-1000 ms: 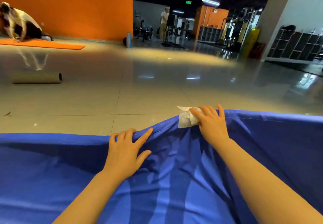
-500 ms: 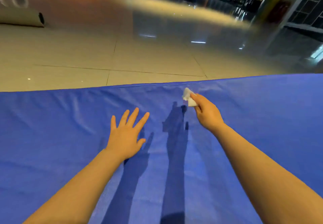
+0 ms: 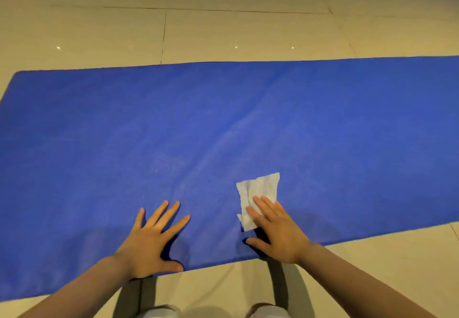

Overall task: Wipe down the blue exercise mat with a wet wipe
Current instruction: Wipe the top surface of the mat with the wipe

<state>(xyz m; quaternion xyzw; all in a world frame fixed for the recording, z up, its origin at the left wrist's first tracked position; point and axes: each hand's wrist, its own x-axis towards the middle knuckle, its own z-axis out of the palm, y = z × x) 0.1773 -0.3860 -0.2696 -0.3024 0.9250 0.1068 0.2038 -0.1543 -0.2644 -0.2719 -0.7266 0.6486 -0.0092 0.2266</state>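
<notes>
A person leans over a blue exercise mat (image 3: 248, 124) spread flat on the tiled floor (image 3: 223, 32), w/ both hands down near the mat's near edge. The right hand (image 3: 275, 230) lies flat, fingers extended and unclenched, pressing the lower part of a white wet wipe (image 3: 258, 196) onto the mat; no pinch, the wipe is pinned under the fingertips only, its far half lying loose ahead of them. The left hand (image 3: 151, 243) is splayed open, holding nothing, palm braced on the mat at the near edge, thumb right at the border w/ the floor. Risks, as judged from here: the wipe is only partly covered, so a forward push could fold or bunch the free half and leave the fingers sliding on bare mat; a backward pull could drag it off the near edge onto the floor. The mat looks thin and cloth-like, w/ a faint diagonal crease across the middle, so a hard stroke may ripple it or shift it on the glossy tiles unless the left hand anchors it. The far edge and both ends appear a long reach, prob. easy to miss.
</notes>
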